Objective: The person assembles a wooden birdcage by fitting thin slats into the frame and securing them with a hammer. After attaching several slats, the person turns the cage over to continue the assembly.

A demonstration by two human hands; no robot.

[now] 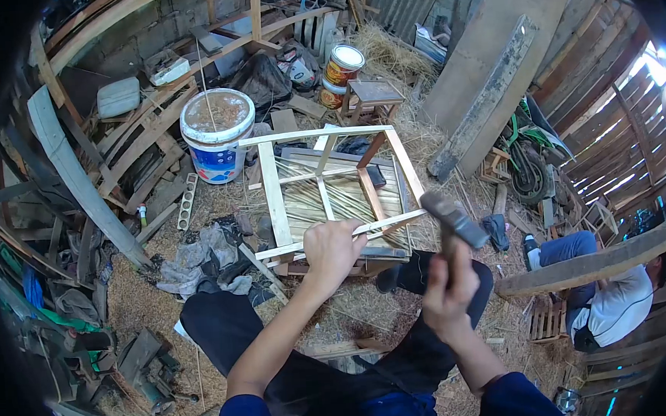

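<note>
Before me a light wooden frame (274, 192) with crossbars rests on a low bench of slats (325, 201). My left hand (331, 250) is closed over the near rail of the frame, around its middle. A hammer (454, 220) is raised in my right hand (450, 286), fingers wrapped around its handle. The metal head overlaps the near right corner of the frame in this view. A small dark block (375, 176) lies inside the frame, by an upright reddish-brown piece.
Beyond the frame stand a white-and-blue bucket (221, 157), stacked paint tins (343, 64) and a small wooden stool (376, 93). Grey rags (200, 260) lie left. A person (617, 306) sits at right behind a curved beam (592, 258), near a motorbike wheel (528, 175).
</note>
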